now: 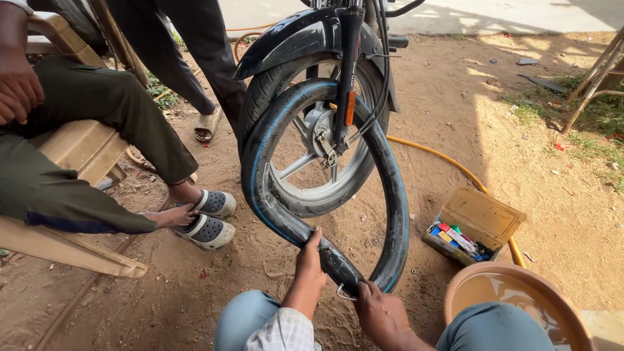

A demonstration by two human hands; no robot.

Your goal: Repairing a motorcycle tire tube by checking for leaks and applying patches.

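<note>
Tube point(390, 195): hanging out of the wheel in a big black loop with a thin blue line, top still looped round the hub, bottom reaching down to the hands.
Left hand point(311, 260): wrapping round the low part of the tube, fingers curled shut on it, thumb on top.
Right hand point(374, 304): gripping the tube just beside the left hand, fingers closed, pinching near a small wire clip.
Wheel point(325, 149): staying on the motorbike, tyre still sitting on the rim under the black mudguard point(292, 32).
Water bowl point(474, 276): sitting near the right knee, full of brown water, tube not dipping in it yet.
Patch box point(478, 224): lying open on the dirt, small bright things showing inside.
Done, by the look of it: pulling most of the tube out.
Left, by the look of it: checking the tube, fixing it, pushing it back in.
Nearby: sitting on a chair, another person in grey clogs point(208, 227); standing behind, a second one.
</note>
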